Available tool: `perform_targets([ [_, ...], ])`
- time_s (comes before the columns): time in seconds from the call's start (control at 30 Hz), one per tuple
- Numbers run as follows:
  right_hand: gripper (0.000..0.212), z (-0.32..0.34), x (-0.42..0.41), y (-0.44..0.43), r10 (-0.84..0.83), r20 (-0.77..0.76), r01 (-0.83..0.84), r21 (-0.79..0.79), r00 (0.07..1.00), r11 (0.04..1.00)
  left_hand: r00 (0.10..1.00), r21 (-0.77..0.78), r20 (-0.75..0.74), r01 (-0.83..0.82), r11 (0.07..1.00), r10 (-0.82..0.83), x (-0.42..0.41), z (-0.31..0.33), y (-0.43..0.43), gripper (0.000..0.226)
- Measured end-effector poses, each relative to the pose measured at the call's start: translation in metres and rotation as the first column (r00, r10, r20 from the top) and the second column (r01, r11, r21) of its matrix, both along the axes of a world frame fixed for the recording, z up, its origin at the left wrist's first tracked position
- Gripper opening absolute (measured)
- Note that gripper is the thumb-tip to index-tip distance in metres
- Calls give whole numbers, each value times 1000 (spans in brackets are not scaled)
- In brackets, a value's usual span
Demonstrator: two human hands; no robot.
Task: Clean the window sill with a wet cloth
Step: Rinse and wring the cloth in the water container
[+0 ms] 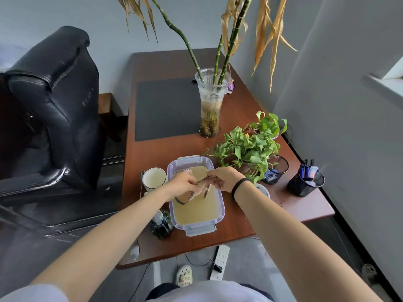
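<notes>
You had the cloth (187, 197) stretched between your hands, left hand (183, 184) and right hand (222, 178) each pinching an edge, with the water tub (196, 225) right underneath them.

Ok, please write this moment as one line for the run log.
stage: wetting cloth | left hand: grips cloth | right hand: grips cloth | cloth: held over container | window sill: untouched
</notes>
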State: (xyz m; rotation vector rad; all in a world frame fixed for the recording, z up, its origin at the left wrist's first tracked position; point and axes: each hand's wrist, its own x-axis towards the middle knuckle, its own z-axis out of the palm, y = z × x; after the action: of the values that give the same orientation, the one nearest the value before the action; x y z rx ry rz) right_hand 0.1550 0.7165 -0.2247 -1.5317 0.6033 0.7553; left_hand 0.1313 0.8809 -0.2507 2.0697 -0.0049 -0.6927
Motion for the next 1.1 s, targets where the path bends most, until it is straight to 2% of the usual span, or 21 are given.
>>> perform_targets([
  [0.13, 14, -3, 1, -6, -36, 167, 51, -92, 985, 994, 990, -103, -139, -14, 995, 0, 11, 24, 16, 10],
  [0.17, 9, -3, 1, -7, -7, 204, 36, -137, 979, 990, 989, -94, -148, -27, 995, 13, 15, 29, 20, 13],
  [0.2, 9, -3, 0, -8, 39, 233, 1, -169, 972, 986, 988, -74, -149, -37, 997, 26, 18, 34, 23, 20],
  [0.27, 27, -1, -1, -9, 171, 250, -125, -191, 953, 974, 989, -62, -144, -53, 997, 43, 24, 44, 28, 25],
  [0.37, 22, 2, -5, -9, 316, 260, -276, -178, 913, 944, 988, -76, -129, -89, 993, 79, 27, 55, 31, 25],
  [0.47, 9, 3, -10, -3, 360, 301, -334, -135, 883, 933, 990, -93, -92, -117, 989, 108, 25, 64, 28, 25],
  [0.67, 13, 7, -14, 3, 386, 382, -340, -184, 840, 922, 993, -57, -43, -114, 992, 111, 22, 79, 21, 22],
  [0.8, 22, 20, -9, -7, 375, 387, -329, -182, 842, 927, 992, -39, -76, -106, 994, 103, 25, 86, 31, 25],
  [1.0, 13, 28, -1, -15, 437, 325, -353, -286, 839, 891, 985, 2, -142, -96, 995, 96, 30, 78, 34, 23],
  [1.07, 8, 20, -2, -8, 443, 320, -341, -327, 838, 881, 983, 108, -84, -157, 982, 166, 34, 66, 30, 20],
  [1.1, 16, 16, -3, -4, 455, 320, -331, -373, 831, 867, 979, 192, -10, -197, 962, 202, 35, 61, 27, 18],
])
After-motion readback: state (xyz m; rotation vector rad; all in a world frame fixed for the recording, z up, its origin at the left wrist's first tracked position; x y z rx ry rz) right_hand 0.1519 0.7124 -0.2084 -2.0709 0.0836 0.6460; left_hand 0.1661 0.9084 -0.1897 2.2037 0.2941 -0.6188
